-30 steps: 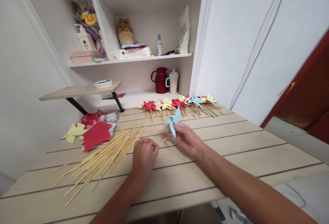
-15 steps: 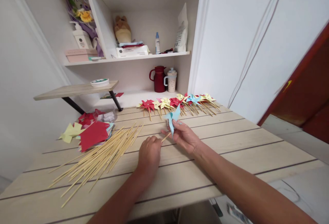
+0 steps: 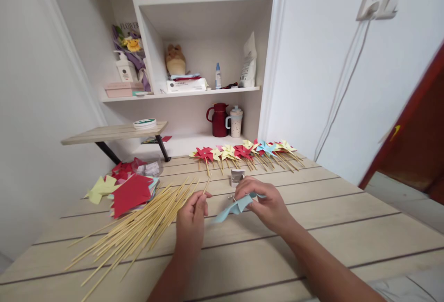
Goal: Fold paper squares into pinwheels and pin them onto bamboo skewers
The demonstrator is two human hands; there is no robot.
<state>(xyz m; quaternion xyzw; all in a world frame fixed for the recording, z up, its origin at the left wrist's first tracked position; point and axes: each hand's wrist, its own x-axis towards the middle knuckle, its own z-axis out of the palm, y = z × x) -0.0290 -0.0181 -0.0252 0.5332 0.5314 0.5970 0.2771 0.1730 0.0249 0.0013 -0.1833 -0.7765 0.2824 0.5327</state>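
left hand (image 3: 192, 216): one stick (image 3: 206, 184) pinched
right hand (image 3: 267, 202): blue pinwheel (image 3: 233, 208) gripped
stick pile (image 3: 138, 228): left of pinwheel
small box (image 3: 237, 177): just behind pinwheel

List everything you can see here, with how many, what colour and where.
blue paper pinwheel: one, light blue, in right hand
skewer: one, pale wood, in left hand
loose skewers: many, pale wood, table left
finished pinwheels: a row, red, yellow, blue, table's far edge
paper pieces: a pile, mostly red and yellow, far left
small box: one, white, beyond the hands
jug: one, dark red, low shelf
cup: one, cream, beside jug
table: one, light wood
left hand: pinching skewer
right hand: holding pinwheel
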